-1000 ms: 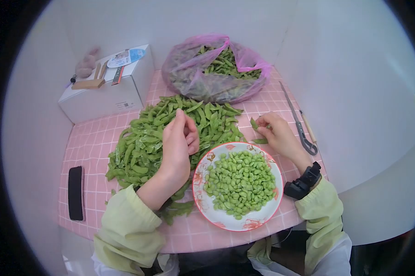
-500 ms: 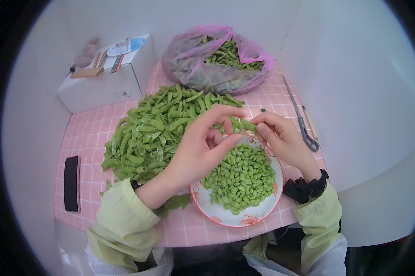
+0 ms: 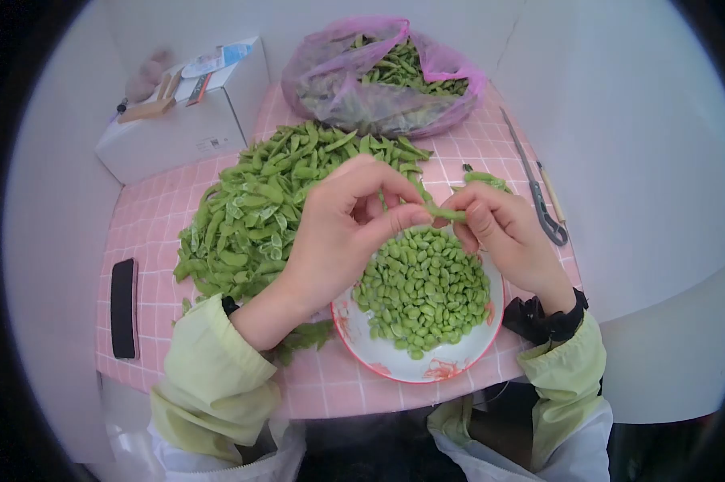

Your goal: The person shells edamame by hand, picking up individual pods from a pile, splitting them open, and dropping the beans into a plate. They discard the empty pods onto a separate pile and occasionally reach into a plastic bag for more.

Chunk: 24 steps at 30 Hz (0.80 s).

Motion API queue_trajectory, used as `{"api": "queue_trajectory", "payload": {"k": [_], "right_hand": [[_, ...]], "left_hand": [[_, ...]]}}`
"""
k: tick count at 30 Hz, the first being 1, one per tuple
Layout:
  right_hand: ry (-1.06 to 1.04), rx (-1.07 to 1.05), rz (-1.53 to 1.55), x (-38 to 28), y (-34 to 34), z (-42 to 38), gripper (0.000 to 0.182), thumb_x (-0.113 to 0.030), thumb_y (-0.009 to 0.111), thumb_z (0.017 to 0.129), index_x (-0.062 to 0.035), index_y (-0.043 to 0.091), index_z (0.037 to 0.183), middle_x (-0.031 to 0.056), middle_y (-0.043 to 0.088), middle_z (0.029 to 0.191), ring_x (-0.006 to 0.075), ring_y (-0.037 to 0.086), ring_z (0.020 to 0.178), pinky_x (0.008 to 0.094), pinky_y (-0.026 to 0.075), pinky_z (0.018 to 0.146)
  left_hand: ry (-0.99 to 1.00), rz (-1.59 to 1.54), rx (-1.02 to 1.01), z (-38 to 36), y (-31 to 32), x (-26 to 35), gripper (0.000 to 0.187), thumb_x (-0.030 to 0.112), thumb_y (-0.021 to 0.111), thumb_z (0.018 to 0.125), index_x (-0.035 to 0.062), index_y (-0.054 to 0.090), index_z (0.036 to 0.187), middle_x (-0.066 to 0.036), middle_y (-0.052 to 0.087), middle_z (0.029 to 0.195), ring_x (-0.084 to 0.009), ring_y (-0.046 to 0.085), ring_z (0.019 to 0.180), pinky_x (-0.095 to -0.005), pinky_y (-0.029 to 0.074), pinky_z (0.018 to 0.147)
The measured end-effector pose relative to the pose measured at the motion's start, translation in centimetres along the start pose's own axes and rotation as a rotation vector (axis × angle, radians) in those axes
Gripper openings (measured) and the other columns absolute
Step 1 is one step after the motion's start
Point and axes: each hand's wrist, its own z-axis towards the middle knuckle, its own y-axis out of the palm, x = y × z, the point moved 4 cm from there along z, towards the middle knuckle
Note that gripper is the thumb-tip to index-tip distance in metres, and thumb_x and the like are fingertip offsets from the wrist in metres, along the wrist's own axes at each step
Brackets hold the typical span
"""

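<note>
A green edamame pod (image 3: 445,213) is stretched between my two hands above the far rim of a plate. My left hand (image 3: 342,217) pinches the pod's left end between thumb and forefinger. The fingers of my right hand (image 3: 503,233) are closed on its other end. Below, the white plate (image 3: 391,368) with a red rim and flower pattern holds a heap of shelled green beans (image 3: 423,293). To the left spreads a large pile of edamame pods (image 3: 250,209), some looking split and pale; my left hand covers part of it.
Behind the pile sits a purple plastic bag (image 3: 378,104) full of pods. Scissors (image 3: 539,197) and a thin stick (image 3: 552,193) lie at the right edge. A phone (image 3: 124,309) is at the left, and a white box (image 3: 186,132) with small items stands at the back left.
My left thumb and forefinger, apart before, have closed on the pod. The whole view has shifted slightly, and some pods now show beyond my right hand.
</note>
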Motion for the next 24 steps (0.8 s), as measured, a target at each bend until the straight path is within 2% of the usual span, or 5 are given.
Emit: {"api": "queue_trajectory", "payload": {"k": [3, 8, 14, 20, 24], "right_hand": [[0.058, -0.086, 0.211, 0.2, 1.1, -0.3, 0.045, -0.04, 0.037, 0.1, 0.0012, 0.055, 0.096, 0.0004, 0.049, 0.068, 0.0094, 0.047, 0.063, 0.0239, 0.041, 0.061], [0.169, -0.259, 0.428, 0.0, 2.1, -0.4, 0.053, -0.047, 0.028, 0.1, -0.0018, 0.052, 0.088, 0.0001, 0.045, 0.066, 0.0101, 0.047, 0.063, 0.0244, 0.042, 0.062], [0.159, -0.201, 0.435, 0.0, 1.3, -0.3, 0.046, -0.042, 0.031, 0.101, -0.0029, 0.05, 0.086, -0.0002, 0.044, 0.065, 0.0099, 0.045, 0.061, 0.0235, 0.041, 0.062], [0.025, -0.228, 0.463, 0.1, 1.4, -0.2, 0.031, -0.03, 0.042, 0.1, -0.001, 0.053, 0.096, -0.0016, 0.046, 0.072, 0.0061, 0.043, 0.06, 0.022, 0.042, 0.059], [-0.002, -0.244, 0.438, 0.1, 1.4, -0.1, 0.025, -0.023, 0.046, 0.099, 0.0003, 0.054, 0.101, -0.0019, 0.047, 0.075, 0.0046, 0.042, 0.06, 0.0215, 0.042, 0.058]], "left_hand": [[0.161, 0.049, 0.043, 0.0, -0.2, 0.8, 0.012, 0.007, 0.071, 0.079, 0.0026, 0.062, 0.085, 0.001, 0.051, 0.083, -0.0047, 0.043, 0.065, -0.019, 0.033, 0.059], [0.152, 0.046, 0.051, 0.1, -0.6, 0.5, 0.012, 0.008, 0.069, 0.082, 0.0037, 0.059, 0.087, 0.0, 0.052, 0.084, -0.0046, 0.044, 0.068, -0.019, 0.034, 0.06], [0.019, -0.042, -0.074, 0.0, 0.0, 0.4, 0.013, 0.01, 0.066, 0.085, 0.0026, 0.056, 0.09, 0.0, 0.049, 0.085, -0.0034, 0.044, 0.068, -0.0183, 0.034, 0.059], [0.104, -0.053, -0.109, 0.0, 0.6, 0.0, 0.012, 0.012, 0.061, 0.09, 0.0025, 0.054, 0.091, 0.0, 0.047, 0.088, -0.0035, 0.044, 0.068, -0.019, 0.034, 0.057], [0.126, 0.011, -0.15, -0.1, 0.6, 0.5, 0.014, 0.015, 0.058, 0.092, 0.0023, 0.054, 0.092, 0.001, 0.046, 0.083, -0.0031, 0.043, 0.064, -0.0192, 0.034, 0.053]]}}
